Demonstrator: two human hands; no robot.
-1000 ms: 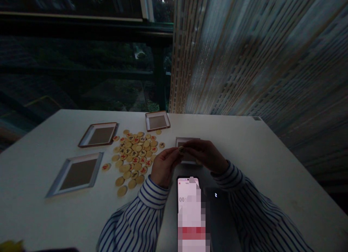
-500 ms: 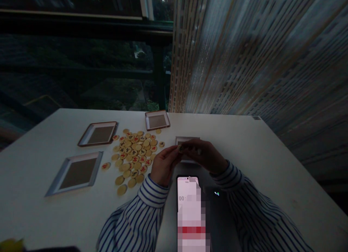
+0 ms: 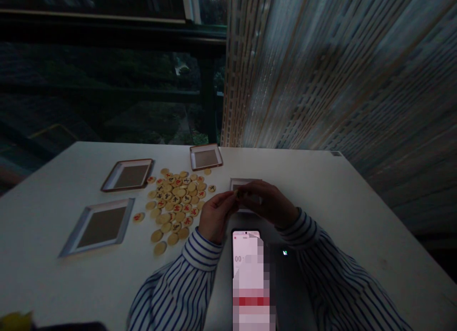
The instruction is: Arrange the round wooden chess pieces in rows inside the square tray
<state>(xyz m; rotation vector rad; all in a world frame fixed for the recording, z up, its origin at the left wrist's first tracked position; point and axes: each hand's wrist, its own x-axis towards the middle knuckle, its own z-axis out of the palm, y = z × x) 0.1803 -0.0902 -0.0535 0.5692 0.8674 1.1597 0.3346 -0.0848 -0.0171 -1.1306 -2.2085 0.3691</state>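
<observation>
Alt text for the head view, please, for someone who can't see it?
The left hand and right hand meet at a small piece above a tray. To their left, round pieces, some marked red or black, lie on a white table; a lit phone lies nearer.

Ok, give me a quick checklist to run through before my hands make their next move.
1. Left hand and right hand together at the fingertips: ok.
2. Marking on the small piece between them: cannot tell, too dark.
3. Inside of the tray under the hands: cannot tell, mostly covered.
4. Loose pieces all showing markings: not ok, some tops look blank.
5. Phone screen lit: ok.
</observation>
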